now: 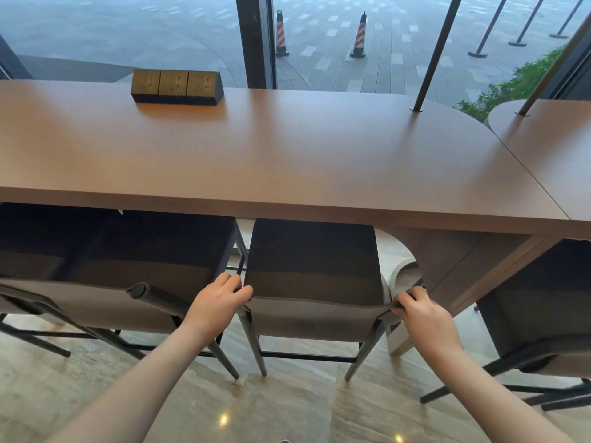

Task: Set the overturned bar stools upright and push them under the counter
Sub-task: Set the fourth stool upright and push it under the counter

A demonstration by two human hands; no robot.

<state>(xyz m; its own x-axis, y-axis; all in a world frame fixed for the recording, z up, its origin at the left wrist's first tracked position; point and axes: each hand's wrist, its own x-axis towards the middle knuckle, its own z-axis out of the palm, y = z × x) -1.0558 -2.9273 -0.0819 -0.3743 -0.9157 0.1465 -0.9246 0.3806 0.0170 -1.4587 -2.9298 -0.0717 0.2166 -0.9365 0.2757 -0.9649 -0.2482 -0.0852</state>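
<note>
A bar stool (311, 270) with a dark seat and grey metal legs stands upright in the middle, its seat partly under the brown counter (287, 155). My left hand (220, 298) grips the seat's near left corner. My right hand (419, 310) grips the near right corner. To its left another stool (144, 251) stands upright with its seat partly under the counter. At the left edge a dark frame with a round foot cap (139, 290) sticks up tilted. A further stool (540, 302) is at the right, beside the counter's support.
A block of three brass power sockets (177, 86) sits on the counter at the back left. Two slanted poles (435, 52) rise from the counter on the right. Behind the counter is a window with traffic cones outside. The floor (287, 410) is glossy stone.
</note>
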